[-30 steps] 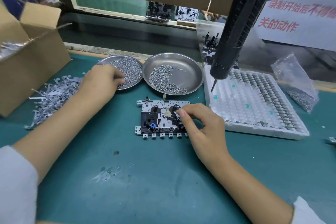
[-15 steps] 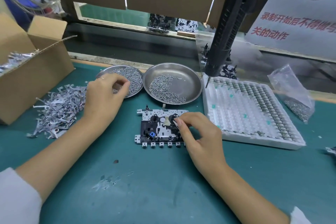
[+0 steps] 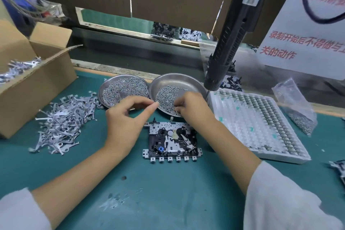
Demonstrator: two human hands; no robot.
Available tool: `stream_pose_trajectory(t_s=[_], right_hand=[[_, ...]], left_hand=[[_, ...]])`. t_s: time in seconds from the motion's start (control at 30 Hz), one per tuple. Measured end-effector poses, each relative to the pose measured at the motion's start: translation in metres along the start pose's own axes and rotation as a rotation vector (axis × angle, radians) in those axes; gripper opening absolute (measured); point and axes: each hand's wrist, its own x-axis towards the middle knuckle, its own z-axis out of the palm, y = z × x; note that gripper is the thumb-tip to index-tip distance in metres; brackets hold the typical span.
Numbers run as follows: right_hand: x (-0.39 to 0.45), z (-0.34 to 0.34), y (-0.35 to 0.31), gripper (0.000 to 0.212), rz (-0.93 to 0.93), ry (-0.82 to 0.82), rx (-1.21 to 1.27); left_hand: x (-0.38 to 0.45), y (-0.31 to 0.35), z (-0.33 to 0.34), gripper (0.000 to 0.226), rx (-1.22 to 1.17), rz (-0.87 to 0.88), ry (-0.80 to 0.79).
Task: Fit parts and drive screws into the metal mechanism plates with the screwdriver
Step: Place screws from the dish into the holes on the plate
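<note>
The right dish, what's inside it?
The right dish holds a heap of small silver screws. The right hand reaches into it, fingertips down among them, covering the near part. Whether it has pinched a screw is hidden.

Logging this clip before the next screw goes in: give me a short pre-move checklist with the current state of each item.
1. Mechanism plate flat on the mat, uncovered by hands: ok.
2. Right hand in the right screw dish, fingers among the screws: ok.
3. Screw actually picked up: cannot tell.
4. Left hand pinching something small at its fingertips: cannot tell what.
5. Screwdriver hanging unheld above the tray: not ok for driving yet.
6. Left screw dish stocked: ok.
</note>
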Motion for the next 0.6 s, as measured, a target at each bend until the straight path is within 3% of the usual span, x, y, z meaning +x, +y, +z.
stream_pose_trajectory(t_s=[0.17,0.3,0.4,0.6], right_hand=[[-0.007,0.006,0.009,0.014,-0.039,0.154,0.018],[-0.018,0.003,0.01,0.008,-0.034,0.287,0.268],[-0.022,-0.002,0.014,0.006,-0.003,0.325,0.451],[-0.025,-0.006,0.019,0.005,0.04,0.299,0.524]], left_hand=[[-0.002,-0.003,0.001,0.01,0.015,0.028,-0.027],[-0.003,-0.002,0.004,0.019,0.074,0.073,-0.033],[-0.005,0.003,0.009,0.012,0.016,0.027,-0.032],[-0.018,0.01,0.027,0.017,-0.032,-0.02,-0.082]])
